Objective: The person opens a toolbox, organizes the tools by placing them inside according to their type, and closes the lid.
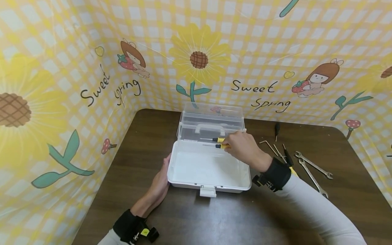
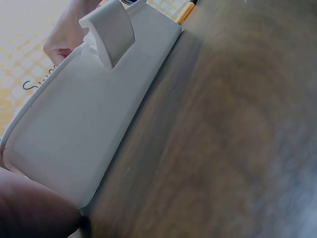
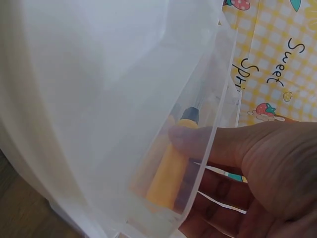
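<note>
A white toolbox (image 1: 211, 172) with a clear lid (image 1: 211, 117) tipped back stands on the table, its front latch (image 1: 208, 191) hanging out. My right hand (image 1: 243, 146) is at the back right of the box and pinches a yellow-handled screwdriver (image 3: 171, 173) between thumb and fingers, the shaft pointing left. Two yellow-and-black handles show there in the head view; a pale double shows in the right wrist view, so one may be a reflection. Along the box's left side, my left hand (image 1: 160, 178) rests with its fingers extended against the wall; part of it is hidden.
Right of the box lie a black-handled screwdriver (image 1: 277, 128), a hex key (image 1: 268, 147), another screwdriver (image 1: 287, 156) and two wrenches (image 1: 315, 166), partly behind my right forearm. A patterned cloth (image 1: 263, 61) encloses the table's back and sides.
</note>
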A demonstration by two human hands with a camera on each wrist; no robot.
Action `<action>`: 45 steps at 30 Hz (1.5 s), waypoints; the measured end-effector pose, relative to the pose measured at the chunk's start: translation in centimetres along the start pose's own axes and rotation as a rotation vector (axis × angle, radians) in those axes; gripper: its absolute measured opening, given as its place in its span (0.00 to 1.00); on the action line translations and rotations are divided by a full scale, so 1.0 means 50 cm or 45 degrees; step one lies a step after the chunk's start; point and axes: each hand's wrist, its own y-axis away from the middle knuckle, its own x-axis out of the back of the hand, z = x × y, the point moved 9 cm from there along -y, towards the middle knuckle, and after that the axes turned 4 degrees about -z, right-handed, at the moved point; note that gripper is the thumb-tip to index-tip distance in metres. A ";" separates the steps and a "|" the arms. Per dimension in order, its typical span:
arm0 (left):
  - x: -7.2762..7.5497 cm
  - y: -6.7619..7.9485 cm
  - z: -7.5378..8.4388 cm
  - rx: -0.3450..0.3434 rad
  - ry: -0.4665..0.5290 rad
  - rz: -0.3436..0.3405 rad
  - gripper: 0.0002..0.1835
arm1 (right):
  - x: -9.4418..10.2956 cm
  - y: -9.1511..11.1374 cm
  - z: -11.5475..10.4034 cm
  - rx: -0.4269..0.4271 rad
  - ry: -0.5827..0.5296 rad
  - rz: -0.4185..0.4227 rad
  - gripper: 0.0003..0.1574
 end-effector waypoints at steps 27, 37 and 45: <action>0.002 -0.003 -0.002 0.023 0.008 0.016 0.39 | 0.122 0.105 0.079 -0.141 -0.012 0.197 0.16; 0.002 -0.001 0.000 0.026 -0.009 0.016 0.38 | 0.168 0.186 0.216 -0.409 -0.081 0.100 0.23; 0.001 0.002 -0.001 0.034 -0.015 0.017 0.40 | 0.123 0.250 0.287 -0.521 -0.101 -0.064 0.26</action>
